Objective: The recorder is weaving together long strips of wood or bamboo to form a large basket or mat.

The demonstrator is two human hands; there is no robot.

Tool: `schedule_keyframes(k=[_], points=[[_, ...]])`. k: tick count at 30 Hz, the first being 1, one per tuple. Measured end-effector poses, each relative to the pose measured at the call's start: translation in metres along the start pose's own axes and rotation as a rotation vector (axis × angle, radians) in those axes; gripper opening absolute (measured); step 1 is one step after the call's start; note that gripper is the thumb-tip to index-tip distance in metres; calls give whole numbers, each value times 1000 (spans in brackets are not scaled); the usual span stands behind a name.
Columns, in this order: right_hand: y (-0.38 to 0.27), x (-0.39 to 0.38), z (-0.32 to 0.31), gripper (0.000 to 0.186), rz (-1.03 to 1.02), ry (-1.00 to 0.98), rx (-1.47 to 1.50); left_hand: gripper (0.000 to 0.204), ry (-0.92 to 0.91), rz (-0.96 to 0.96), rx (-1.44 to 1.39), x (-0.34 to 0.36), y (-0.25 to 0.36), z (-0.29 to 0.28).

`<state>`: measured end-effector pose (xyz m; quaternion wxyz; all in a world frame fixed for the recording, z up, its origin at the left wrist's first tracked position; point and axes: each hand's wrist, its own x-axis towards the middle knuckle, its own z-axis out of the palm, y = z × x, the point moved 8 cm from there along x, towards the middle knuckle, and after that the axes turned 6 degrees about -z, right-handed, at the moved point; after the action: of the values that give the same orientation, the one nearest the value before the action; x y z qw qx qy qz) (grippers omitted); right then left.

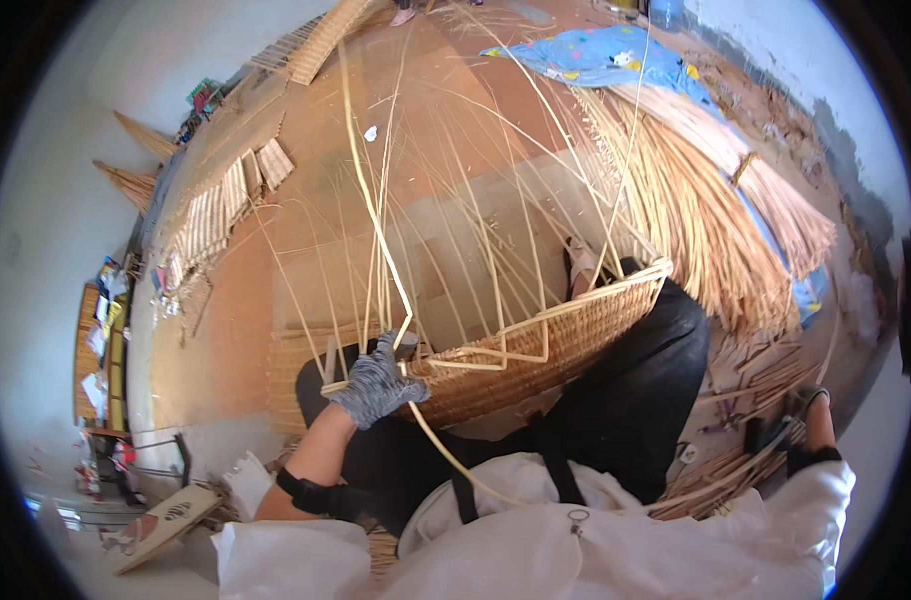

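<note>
A half-woven wicker basket [535, 350] rests across my lap, with pale rods standing up and fanning away from its rim. My left hand [380, 385], in a grey knitted glove, is closed at the basket's left end around a long wicker rod [440, 445]. One bent rod [400, 290] rises just above the glove. From the left hand the long rod curves down over my lap and off to the right. My right hand [815, 405] is far out at the right, where that rod leads. It looks closed on it, though its fingers are small and partly hidden.
Bundles of peeled rods [715, 220] lie at the right, beside a blue patterned cloth [605, 55]. Woven slatted panels [220, 215] lie at the left. Short cut sticks [765, 375] are scattered near my right arm. A wooden shelf [87, 350] stands by the left wall.
</note>
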<state>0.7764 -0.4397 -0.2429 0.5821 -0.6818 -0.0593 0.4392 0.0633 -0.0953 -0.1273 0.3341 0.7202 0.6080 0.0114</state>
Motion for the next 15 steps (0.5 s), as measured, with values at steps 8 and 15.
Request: schedule_keyframes(k=[8,15], points=[[-15,-122,333,18,-227,-930,-753,93,-102,35,181,-7,43,-3],[-2,-196,460,25,-1107,-937,-887,91,-124,129,-40,-2,44,6]])
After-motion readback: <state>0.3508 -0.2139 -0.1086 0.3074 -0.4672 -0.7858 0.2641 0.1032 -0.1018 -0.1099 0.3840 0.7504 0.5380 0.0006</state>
